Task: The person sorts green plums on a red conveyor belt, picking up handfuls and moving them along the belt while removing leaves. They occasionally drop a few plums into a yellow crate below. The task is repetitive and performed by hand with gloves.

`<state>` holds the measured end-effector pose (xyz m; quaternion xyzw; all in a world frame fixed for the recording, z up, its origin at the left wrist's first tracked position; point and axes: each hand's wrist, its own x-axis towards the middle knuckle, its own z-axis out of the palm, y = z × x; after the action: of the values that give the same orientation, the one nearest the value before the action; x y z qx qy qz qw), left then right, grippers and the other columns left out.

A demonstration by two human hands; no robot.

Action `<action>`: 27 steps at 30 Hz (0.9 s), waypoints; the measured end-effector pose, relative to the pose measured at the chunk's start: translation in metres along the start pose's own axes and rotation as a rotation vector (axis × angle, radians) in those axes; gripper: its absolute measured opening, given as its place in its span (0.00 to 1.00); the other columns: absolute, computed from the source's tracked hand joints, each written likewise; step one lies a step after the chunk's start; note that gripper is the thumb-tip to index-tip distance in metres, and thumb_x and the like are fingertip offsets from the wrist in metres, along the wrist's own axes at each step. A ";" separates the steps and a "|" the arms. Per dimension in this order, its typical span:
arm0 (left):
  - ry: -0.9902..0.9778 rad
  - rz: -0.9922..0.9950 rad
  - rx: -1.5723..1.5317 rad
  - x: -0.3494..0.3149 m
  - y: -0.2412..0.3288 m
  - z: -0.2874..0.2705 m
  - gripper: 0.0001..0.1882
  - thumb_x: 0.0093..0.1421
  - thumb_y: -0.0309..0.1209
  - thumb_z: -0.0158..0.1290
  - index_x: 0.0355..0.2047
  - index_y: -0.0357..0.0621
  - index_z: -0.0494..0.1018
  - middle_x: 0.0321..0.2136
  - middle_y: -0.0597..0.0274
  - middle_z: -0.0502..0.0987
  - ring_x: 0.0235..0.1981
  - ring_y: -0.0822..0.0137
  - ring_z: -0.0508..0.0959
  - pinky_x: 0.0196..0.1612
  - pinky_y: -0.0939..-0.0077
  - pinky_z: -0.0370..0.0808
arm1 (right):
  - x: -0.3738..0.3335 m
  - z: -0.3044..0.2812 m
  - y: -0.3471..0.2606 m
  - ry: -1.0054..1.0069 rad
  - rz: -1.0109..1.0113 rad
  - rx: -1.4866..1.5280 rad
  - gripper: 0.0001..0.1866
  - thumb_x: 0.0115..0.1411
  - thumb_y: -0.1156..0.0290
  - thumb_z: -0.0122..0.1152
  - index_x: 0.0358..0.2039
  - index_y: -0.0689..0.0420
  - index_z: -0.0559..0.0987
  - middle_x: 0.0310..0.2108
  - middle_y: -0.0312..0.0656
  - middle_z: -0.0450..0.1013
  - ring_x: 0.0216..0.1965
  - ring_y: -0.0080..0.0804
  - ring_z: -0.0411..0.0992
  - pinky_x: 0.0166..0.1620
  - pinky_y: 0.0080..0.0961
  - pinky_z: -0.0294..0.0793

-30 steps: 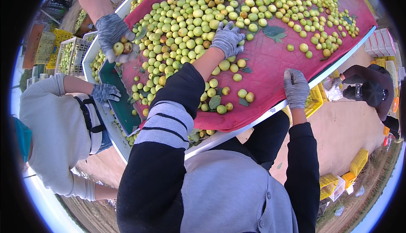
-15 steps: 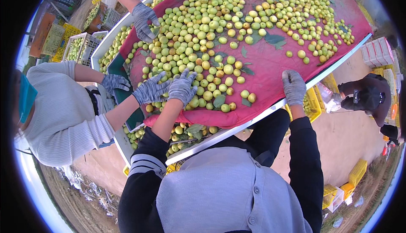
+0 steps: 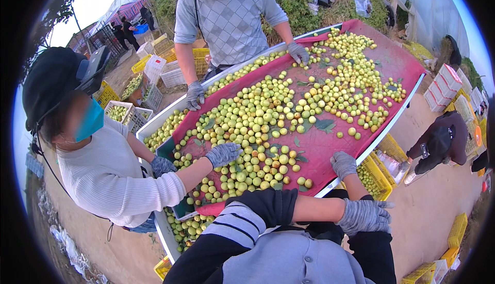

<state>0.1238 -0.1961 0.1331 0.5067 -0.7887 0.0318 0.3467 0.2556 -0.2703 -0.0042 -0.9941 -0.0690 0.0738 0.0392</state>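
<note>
My left hand, in a grey knit glove, reaches across my body and lies over my right forearm. Its fingers are stretched out to the right and hold nothing. My right hand, gloved the same way, rests at the near edge of the table with curled fingers on the edge of the red cloth. Green-yellow round fruits, jujube-like, lie in a dense spread over the cloth, some with brown patches. Loose green leaves lie among them.
At left, a co-worker's gloved hand touches the fruit. Across the table, another person's hands rest along the far rim. A white-edged trough with more fruit runs along the table's side. Yellow crates stand on the ground at right.
My left hand has left the fruit and crossed over to my right forearm. My right hand stays at the table edge. The view has tilted up, showing more of the co-workers.
</note>
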 end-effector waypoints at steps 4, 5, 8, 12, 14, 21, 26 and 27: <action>-0.004 0.149 -0.220 0.039 0.041 -0.011 0.39 0.44 0.37 0.62 0.57 0.40 0.63 0.47 0.54 0.71 0.55 0.52 0.70 0.68 0.43 0.44 | 0.016 0.000 -0.002 -0.144 -0.112 -0.134 0.16 0.60 0.57 0.53 0.36 0.55 0.81 0.38 0.49 0.77 0.42 0.48 0.75 0.46 0.42 0.74; 0.029 0.156 -0.245 0.047 0.051 -0.013 0.35 0.47 0.35 0.59 0.57 0.40 0.64 0.46 0.54 0.71 0.54 0.52 0.70 0.67 0.43 0.45 | 0.021 -0.004 -0.005 -0.167 -0.144 -0.173 0.16 0.59 0.57 0.54 0.36 0.57 0.81 0.39 0.49 0.77 0.42 0.48 0.75 0.46 0.42 0.74; 0.204 0.190 -0.311 0.055 0.073 -0.010 0.23 0.59 0.24 0.45 0.56 0.41 0.64 0.45 0.53 0.72 0.53 0.52 0.71 0.66 0.43 0.49 | 0.029 -0.033 -0.020 0.010 -0.008 0.193 0.16 0.59 0.58 0.58 0.38 0.57 0.81 0.38 0.49 0.78 0.40 0.45 0.76 0.46 0.38 0.75; 0.357 0.193 -0.135 0.005 0.058 -0.003 0.20 0.62 0.27 0.45 0.56 0.40 0.65 0.52 0.49 0.71 0.57 0.52 0.70 0.64 0.48 0.58 | 0.011 -0.101 -0.049 0.188 -0.354 0.820 0.18 0.58 0.59 0.63 0.45 0.57 0.79 0.39 0.46 0.77 0.40 0.38 0.76 0.44 0.29 0.74; 0.166 0.370 0.126 -0.039 0.016 -0.010 0.20 0.62 0.30 0.46 0.55 0.42 0.66 0.50 0.49 0.72 0.51 0.51 0.74 0.58 0.52 0.66 | -0.018 -0.130 -0.067 0.138 -0.623 0.788 0.26 0.55 0.48 0.63 0.46 0.55 0.79 0.39 0.44 0.76 0.40 0.43 0.76 0.45 0.36 0.75; -0.401 -0.278 0.654 -0.174 -0.081 -0.046 0.16 0.55 0.35 0.55 0.45 0.49 0.73 0.44 0.60 0.74 0.47 0.57 0.74 0.49 0.59 0.71 | -0.073 -0.130 -0.193 0.215 -0.929 -0.161 0.44 0.49 0.42 0.62 0.58 0.62 0.67 0.58 0.51 0.65 0.63 0.43 0.58 0.68 0.45 0.45; -0.579 -0.829 0.761 -0.248 -0.087 -0.081 0.16 0.56 0.42 0.54 0.42 0.48 0.74 0.42 0.62 0.74 0.47 0.57 0.73 0.54 0.61 0.67 | -0.106 -0.128 -0.252 0.538 -1.395 0.364 0.34 0.48 0.56 0.61 0.53 0.66 0.71 0.53 0.52 0.68 0.58 0.46 0.65 0.67 0.46 0.52; -0.571 -0.798 0.762 -0.259 -0.085 -0.080 0.14 0.57 0.38 0.52 0.42 0.49 0.74 0.42 0.62 0.74 0.47 0.58 0.73 0.55 0.62 0.65 | -0.116 -0.129 -0.262 0.576 -1.465 0.405 0.31 0.49 0.60 0.59 0.51 0.66 0.72 0.51 0.53 0.69 0.57 0.47 0.66 0.66 0.46 0.54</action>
<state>0.2985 -0.0037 0.0185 0.8392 -0.5332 0.0423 -0.0980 0.1272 -0.0366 0.1628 -0.6502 -0.6746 -0.2184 0.2728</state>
